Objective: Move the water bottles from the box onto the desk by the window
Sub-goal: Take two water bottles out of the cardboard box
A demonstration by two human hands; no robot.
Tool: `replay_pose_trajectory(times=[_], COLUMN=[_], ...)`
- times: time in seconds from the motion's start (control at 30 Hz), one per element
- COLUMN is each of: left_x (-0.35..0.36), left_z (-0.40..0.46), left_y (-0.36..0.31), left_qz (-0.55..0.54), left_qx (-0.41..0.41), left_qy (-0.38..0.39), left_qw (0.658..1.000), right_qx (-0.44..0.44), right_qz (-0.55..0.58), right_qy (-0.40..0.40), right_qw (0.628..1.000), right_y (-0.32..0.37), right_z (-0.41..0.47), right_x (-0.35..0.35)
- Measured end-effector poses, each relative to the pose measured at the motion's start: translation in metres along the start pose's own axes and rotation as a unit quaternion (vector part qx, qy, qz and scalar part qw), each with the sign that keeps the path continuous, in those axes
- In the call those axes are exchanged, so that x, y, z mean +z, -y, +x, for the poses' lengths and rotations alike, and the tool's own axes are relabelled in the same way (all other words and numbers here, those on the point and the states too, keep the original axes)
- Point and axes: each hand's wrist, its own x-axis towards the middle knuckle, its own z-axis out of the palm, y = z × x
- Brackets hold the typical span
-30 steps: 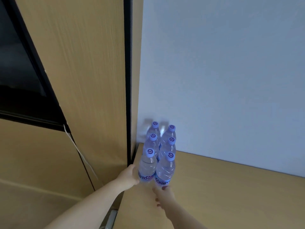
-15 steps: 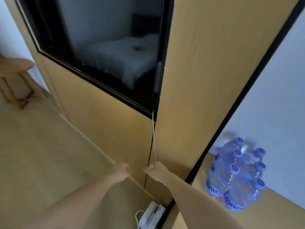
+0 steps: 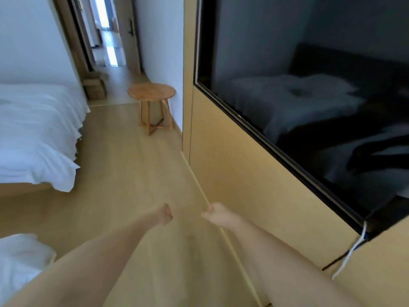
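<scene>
Both grips empty: left hand (image 3: 164,214) and right hand (image 3: 216,216) stretch forward over the wooden floor (image 3: 124,173), fingers loosely curled, holding nothing, a small gap between them. Water bottles, box and worktop are out of frame. White bed (image 3: 37,134) fills the left side. Dark wall-mounted TV screen (image 3: 309,107) sits in the wood panel at right, reflecting the bed. Round wooden side table (image 3: 152,93) stands by the wall beyond. White cable (image 3: 352,251) hangs under the TV corner.
</scene>
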Motion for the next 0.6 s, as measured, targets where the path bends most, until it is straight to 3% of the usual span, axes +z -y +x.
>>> replay_pose_trajectory(times=[0.17, 0.33, 0.6], left_x=[-0.041, -0.086, -0.198], left_z=[0.044, 0.108, 0.238], left_y=[0.060, 0.096, 0.130], left_qz=[-0.004, 0.016, 0.029], left_qx=[-0.034, -0.070, -0.130], left_qy=[-0.041, -0.033, -0.033], left_qw=[0.999, 0.997, 0.991], right_qx=[-0.031, -0.063, -0.121], right_qz=[-0.040, -0.082, -0.134], right_qy=[0.025, 0.038, 0.070], right_qw=[0.998, 0.994, 0.981], right_y=[0.073, 0.134, 0.241], right_z=[0.075, 0.164, 0.314], right_x=[0.012, 0.010, -0.059])
